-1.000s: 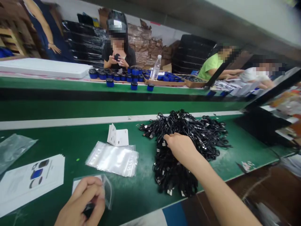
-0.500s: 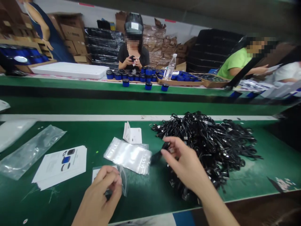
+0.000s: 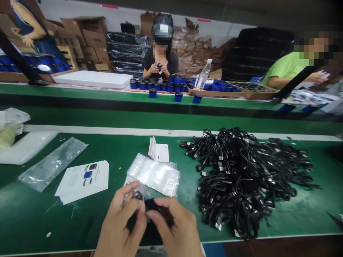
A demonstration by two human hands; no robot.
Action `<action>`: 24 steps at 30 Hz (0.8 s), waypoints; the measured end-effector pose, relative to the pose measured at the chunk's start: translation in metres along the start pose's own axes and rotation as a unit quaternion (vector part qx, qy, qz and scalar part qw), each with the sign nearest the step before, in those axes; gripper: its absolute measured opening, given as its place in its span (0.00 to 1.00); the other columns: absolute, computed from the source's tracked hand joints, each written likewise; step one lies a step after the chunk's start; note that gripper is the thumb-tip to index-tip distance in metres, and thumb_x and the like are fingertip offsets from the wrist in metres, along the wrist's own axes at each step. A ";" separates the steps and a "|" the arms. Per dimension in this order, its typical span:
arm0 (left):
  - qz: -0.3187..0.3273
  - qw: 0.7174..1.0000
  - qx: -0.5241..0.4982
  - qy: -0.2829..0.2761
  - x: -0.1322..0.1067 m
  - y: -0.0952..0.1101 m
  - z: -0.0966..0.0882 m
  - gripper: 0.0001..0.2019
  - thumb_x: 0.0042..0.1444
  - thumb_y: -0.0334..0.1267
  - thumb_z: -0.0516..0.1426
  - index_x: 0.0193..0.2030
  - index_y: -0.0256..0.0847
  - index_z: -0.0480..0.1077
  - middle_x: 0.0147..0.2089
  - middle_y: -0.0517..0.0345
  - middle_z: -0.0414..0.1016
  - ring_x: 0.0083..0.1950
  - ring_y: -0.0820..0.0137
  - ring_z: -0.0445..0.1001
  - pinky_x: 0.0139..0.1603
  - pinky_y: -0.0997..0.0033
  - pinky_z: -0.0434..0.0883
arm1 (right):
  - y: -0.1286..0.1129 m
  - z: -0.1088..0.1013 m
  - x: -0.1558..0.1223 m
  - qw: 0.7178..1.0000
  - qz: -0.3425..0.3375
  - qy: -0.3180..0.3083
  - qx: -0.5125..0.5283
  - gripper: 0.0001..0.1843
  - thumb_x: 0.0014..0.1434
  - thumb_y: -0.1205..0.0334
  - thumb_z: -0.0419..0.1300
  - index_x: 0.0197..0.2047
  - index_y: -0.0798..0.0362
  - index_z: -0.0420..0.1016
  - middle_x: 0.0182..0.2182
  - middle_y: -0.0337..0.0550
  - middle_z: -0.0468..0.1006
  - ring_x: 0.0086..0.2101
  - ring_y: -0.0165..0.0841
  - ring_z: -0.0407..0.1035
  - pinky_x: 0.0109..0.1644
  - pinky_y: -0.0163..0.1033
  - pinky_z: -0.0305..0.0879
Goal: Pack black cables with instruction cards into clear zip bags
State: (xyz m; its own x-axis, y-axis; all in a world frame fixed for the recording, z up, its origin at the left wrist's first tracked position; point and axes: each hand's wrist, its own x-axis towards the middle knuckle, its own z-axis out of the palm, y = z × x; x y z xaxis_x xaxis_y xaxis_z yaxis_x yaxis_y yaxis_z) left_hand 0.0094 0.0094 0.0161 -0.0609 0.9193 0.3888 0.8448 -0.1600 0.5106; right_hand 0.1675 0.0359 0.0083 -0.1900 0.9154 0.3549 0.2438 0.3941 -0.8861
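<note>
Black coiled cable [image 3: 158, 207] is pinched in the right hand [image 3: 178, 228], fingers closed on it, at the middle of the near edge of the green worktop [image 3: 34, 217]. Left hand [image 3: 120, 223] grips a small clear bag [image 3: 142, 192] near its mouth, thumb and fingers shut on the film, and the bag touches the cable. Change over the last second: the right hand was out on the cable pile [image 3: 249, 178] toward the worktop's right end. It is now back at the near edge with one cable taken off the pile and brought against the bag, which the left hand held throughout. Judged: the cable is at the bag mouth, and blur hides whether any of it is inside. Stack of empty zip bags [image 3: 154, 175] lies just behind the hands, with a folded white card [image 3: 158, 151] behind that. Printed leaflets [image 3: 84, 180] lie left, a larger clear sleeve [image 3: 52, 164] further left. Beyond the far edge a co-worker handles blue round units [image 3: 160, 86].
</note>
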 end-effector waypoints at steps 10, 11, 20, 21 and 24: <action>0.051 0.998 -0.038 0.021 -0.012 0.023 0.002 0.10 0.58 0.30 0.50 0.27 0.44 0.66 0.59 0.54 0.58 0.59 0.64 0.66 0.57 0.65 0.67 | -0.005 0.010 0.014 0.992 -0.004 0.077 -0.098 0.05 0.48 0.71 0.59 0.29 0.51 0.71 0.28 0.39 0.71 0.26 0.32 0.67 0.29 0.34 0.63; 0.050 0.998 -0.033 0.020 -0.013 0.024 0.003 0.11 0.57 0.30 0.49 0.26 0.44 0.66 0.59 0.54 0.59 0.60 0.62 0.65 0.60 0.60 0.63 | -0.004 0.010 0.016 0.992 0.037 0.066 -0.101 0.09 0.45 0.72 0.61 0.31 0.52 0.70 0.30 0.39 0.71 0.27 0.32 0.66 0.30 0.34 0.63; -0.151 0.955 -0.060 -0.250 0.023 0.008 -0.029 0.20 0.47 0.44 0.61 0.49 0.50 0.68 0.44 0.58 0.78 0.48 0.57 0.75 0.47 0.57 0.71 | -0.015 -0.020 0.036 0.969 0.063 -0.233 0.060 0.09 0.55 0.72 0.56 0.28 0.52 0.74 0.24 0.34 0.74 0.26 0.27 0.67 0.32 0.31 0.59; -0.167 0.948 -0.071 -0.263 0.026 0.007 -0.030 0.15 0.50 0.44 0.59 0.46 0.50 0.70 0.40 0.60 0.78 0.42 0.61 0.76 0.42 0.64 0.72 | -0.015 -0.021 0.036 0.967 0.084 -0.224 0.092 0.08 0.58 0.69 0.55 0.31 0.52 0.75 0.26 0.36 0.76 0.28 0.28 0.68 0.33 0.31 0.61; -0.180 0.951 -0.105 -0.228 0.029 0.009 -0.028 0.09 0.54 0.47 0.54 0.37 0.47 0.71 0.35 0.61 0.78 0.35 0.66 0.76 0.36 0.71 0.71 | -0.013 -0.022 0.034 0.955 0.166 -0.193 0.152 0.08 0.58 0.60 0.57 0.37 0.54 0.75 0.26 0.39 0.76 0.27 0.29 0.68 0.31 0.32 0.62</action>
State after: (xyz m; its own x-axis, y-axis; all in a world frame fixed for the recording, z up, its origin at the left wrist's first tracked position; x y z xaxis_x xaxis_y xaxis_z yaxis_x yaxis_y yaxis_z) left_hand 0.0000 0.0246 0.0536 -0.0491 0.9806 -0.1896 0.6851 0.1712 0.7080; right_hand 0.1789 0.0634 0.0382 -0.5013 0.8641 -0.0446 0.0752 -0.0078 -0.9971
